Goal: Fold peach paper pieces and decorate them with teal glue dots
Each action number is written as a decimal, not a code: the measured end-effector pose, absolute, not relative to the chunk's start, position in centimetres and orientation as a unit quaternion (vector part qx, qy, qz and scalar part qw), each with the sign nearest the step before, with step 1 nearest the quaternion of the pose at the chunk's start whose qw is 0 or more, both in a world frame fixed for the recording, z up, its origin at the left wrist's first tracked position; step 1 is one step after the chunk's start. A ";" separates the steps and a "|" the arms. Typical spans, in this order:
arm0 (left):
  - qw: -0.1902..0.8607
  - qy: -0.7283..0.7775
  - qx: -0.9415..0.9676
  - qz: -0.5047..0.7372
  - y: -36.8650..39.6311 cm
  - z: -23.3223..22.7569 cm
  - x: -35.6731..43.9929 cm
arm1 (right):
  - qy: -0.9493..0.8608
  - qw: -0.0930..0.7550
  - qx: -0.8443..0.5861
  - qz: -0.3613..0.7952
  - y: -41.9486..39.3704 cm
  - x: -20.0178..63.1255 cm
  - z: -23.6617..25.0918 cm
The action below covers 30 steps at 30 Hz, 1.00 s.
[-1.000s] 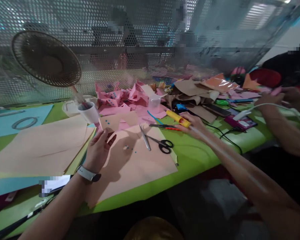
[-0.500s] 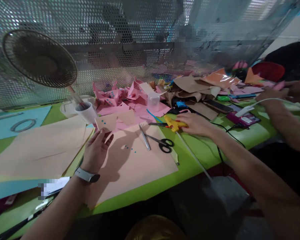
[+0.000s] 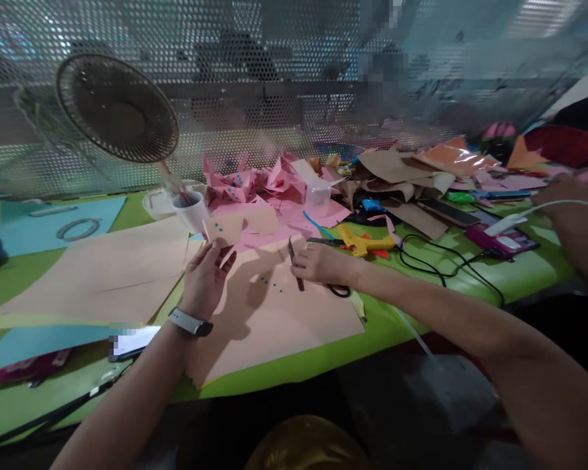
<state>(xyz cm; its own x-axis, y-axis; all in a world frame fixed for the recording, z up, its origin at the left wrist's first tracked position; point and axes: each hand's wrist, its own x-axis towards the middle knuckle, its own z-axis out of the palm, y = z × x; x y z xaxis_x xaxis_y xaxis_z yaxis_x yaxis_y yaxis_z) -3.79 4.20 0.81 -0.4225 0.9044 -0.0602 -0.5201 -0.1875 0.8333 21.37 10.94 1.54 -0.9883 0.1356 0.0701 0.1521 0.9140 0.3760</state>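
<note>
In the head view, the left hand, thumb and fingers pinched together, holds a flat peach paper piece with blue dots by its lower left edge. The piece is tilted up, its face towards the camera and its long axis running roughly left to right. Whether it joins the paper visible just right of it, I cannot tell.

The work looks partway along: a few small dots are on the piece, while a short row of loose blue dots lies on the large peach paper sheet between the hands. Behind, crumpled-looking pink paper forms carry similar dots.

The right hand is narrowed, its fingertips over the middle of slim metal tweezers; whether they grip it I cannot tell. The tool's long axis runs away from the person, leaning slightly left at the far end. Black scissors handles show just below the right wrist. A yellow plastic glue gun lies beyond that forearm on the green surface.
</note>
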 end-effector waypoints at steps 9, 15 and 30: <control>0.496 0.389 0.229 0.741 4.2 0.5 -3.9 | -0.772 0.391 -0.315 0.390 9.6 23.2 2.6; 0.499 0.385 0.245 0.737 4.1 0.3 -3.9 | -0.602 0.328 -0.411 0.601 9.2 23.5 4.0; 0.511 0.377 0.252 0.731 3.9 0.4 -3.9 | -0.759 0.314 -0.421 0.385 7.9 21.1 3.2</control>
